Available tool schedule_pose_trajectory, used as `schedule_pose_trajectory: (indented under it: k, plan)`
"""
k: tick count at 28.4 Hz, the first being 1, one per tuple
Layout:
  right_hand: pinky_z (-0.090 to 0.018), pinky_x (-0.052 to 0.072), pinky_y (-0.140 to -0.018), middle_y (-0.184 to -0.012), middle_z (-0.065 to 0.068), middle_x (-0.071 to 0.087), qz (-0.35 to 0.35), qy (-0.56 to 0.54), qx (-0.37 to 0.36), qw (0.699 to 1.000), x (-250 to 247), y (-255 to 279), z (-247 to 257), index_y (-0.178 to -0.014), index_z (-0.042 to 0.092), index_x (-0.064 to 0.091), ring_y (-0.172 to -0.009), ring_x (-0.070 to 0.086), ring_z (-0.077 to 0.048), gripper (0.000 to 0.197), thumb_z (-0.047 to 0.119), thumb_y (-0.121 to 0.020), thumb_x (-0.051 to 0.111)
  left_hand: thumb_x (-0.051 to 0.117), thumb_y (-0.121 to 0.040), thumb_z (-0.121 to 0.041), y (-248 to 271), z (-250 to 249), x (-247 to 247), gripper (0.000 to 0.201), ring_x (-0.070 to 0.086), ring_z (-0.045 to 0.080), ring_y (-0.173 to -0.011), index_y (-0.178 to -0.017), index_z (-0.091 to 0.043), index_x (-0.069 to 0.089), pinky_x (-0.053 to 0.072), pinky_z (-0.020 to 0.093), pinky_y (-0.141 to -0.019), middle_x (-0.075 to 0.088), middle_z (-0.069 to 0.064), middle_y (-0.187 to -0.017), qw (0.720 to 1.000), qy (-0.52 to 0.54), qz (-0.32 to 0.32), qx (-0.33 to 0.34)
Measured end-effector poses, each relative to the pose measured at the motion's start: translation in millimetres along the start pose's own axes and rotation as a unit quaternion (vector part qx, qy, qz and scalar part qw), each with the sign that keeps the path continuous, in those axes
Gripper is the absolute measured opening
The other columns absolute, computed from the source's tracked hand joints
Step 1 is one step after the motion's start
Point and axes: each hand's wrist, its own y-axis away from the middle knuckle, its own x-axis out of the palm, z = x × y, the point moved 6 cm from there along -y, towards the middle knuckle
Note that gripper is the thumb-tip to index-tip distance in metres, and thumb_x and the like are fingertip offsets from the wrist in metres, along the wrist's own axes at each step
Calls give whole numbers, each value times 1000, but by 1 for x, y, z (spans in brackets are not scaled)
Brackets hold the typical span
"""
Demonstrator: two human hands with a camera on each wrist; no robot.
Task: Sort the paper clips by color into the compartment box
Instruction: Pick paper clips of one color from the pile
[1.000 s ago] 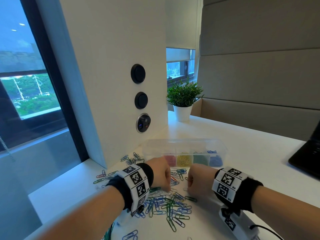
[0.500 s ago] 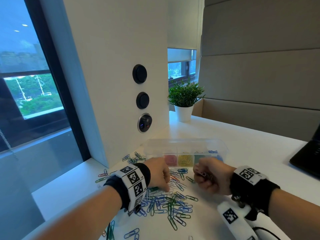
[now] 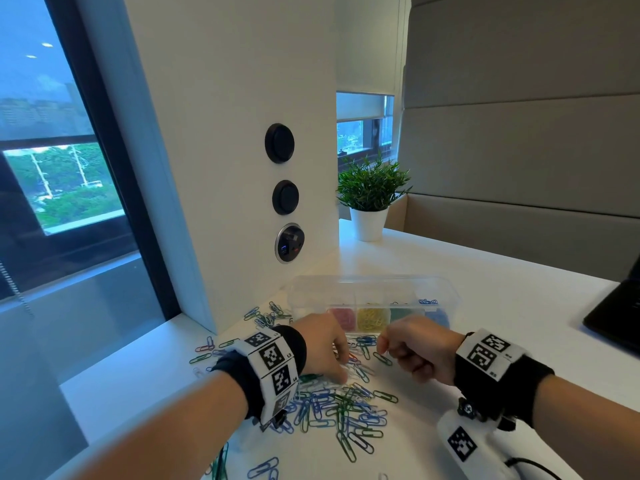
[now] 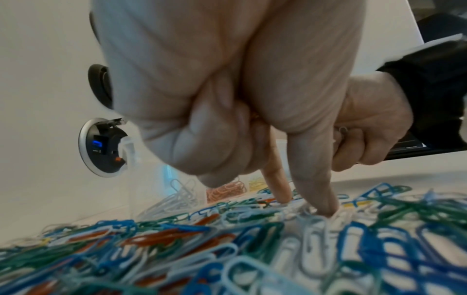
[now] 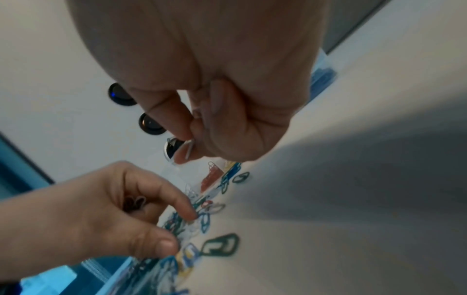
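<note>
Loose heap of small plastic-coated wire paper clips point(image 3: 341, 407) in blue, green, white and red spread on the white tabletop point(image 3: 485, 306), just in front of the clear plastic compartment box point(image 3: 372, 299), with pink, yellow, green and blue clips already lying in separate sections. Left hand point(image 3: 325, 344) down in the heap, two fingertips point(image 4: 328, 209) pressing on a pale white clip point(image 4: 314, 235), the remaining fingers curled in, seemingly over a few dark clips tucked in the palm. Right hand point(image 3: 419, 348) raised off the table, near the box front, thumb and forefinger pinching a thin pale clip point(image 5: 189, 148); colour hard to read. Probably very light and springy pieces, stiff for their size, slick in their coating and prone to hooking into neighbours. Best taken singly by a rounded end, or slid clear of the tangle under a fingertip before pinching across the flat loops. Risk of dragging a linked clip of the wrong colour along. Plenty left unsorted.
</note>
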Motion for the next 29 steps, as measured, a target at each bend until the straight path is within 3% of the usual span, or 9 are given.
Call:
schedule_pose_trajectory:
  k: [4,9,12,15,17,19,21,26,29]
  plan:
    - [-16,17,-40,-53,0,40,-8,12,16,1000,-1,-1,1,-74,10,54,-42,24,-12,21,4,-87,39,77,-80,-29,-1,-6,4,17,66,14,-95,-89,-15,76,55,34,-89,73,-1,-100,999,-36,13,13]
    - [-16,22,-40,-59,-10,59,-19,6,22,1000,-1,2,1,-77,5,55,-40,31,-14,21,2,-89,39,69,-86,-26,-3,-13,10,19,68,20,-86,-89,-8,75,56,30,-77,74,5,-92,995,-88,48,27]
    - [-16,23,-40,-59,-8,54,-30,57,27,998,0,4,3,-75,5,58,-41,31,-13,14,4,-86,48,63,-91,-25,-3,-17,11,24,62,17,-75,-89,-4,74,49,27,-67,71,6,-85,991,-110,68,40]
    - [-17,24,-40,-57,-5,44,-18,138,12,990,4,4,6,-70,8,57,-41,29,-14,15,8,-84,61,57,-94,-23,-3,-18,14,29,50,18,-59,-74,-4,66,41,24,-56,55,4,-63,986,-132,93,50]
    - [-18,28,-38,-56,-3,45,-18,220,-22,975,7,4,10,-71,5,64,-37,35,-14,18,11,-88,61,54,-96,-22,-3,-18,16,33,40,21,-54,-66,-10,54,38,26,-55,42,2,-55,983,-144,103,54]
    - [-18,34,-37,-56,1,51,-47,327,-76,941,8,3,17,-87,2,74,-33,42,-6,21,12,-91,56,53,-97,-24,-2,-19,16,36,38,22,-53,-64,-12,51,38,27,-57,39,2,-54,981,-156,102,55]
    - [-13,38,-46,-60,4,58,-68,398,-123,907,14,3,24,-89,5,77,-44,48,0,20,15,-90,59,53,-97,-25,-1,-19,15,42,37,19,-48,-57,-13,48,36,26,-51,40,1,-51,979,-165,100,60]
    - [-19,43,-56,-68,3,68,-99,463,-124,872,21,-3,22,-73,18,77,-63,59,-9,13,18,-80,67,53,-95,-22,0,-16,17,45,30,21,-48,-53,-16,40,34,29,-55,32,1,-51,978,-160,116,62]
    - [-22,48,-65,-87,-3,74,-88,499,-111,855,23,-4,25,-87,14,78,-74,63,-13,14,13,-85,64,55,-93,-22,1,-16,18,37,30,21,-52,-59,-14,42,32,29,-55,33,2,-54,980,-149,121,51]
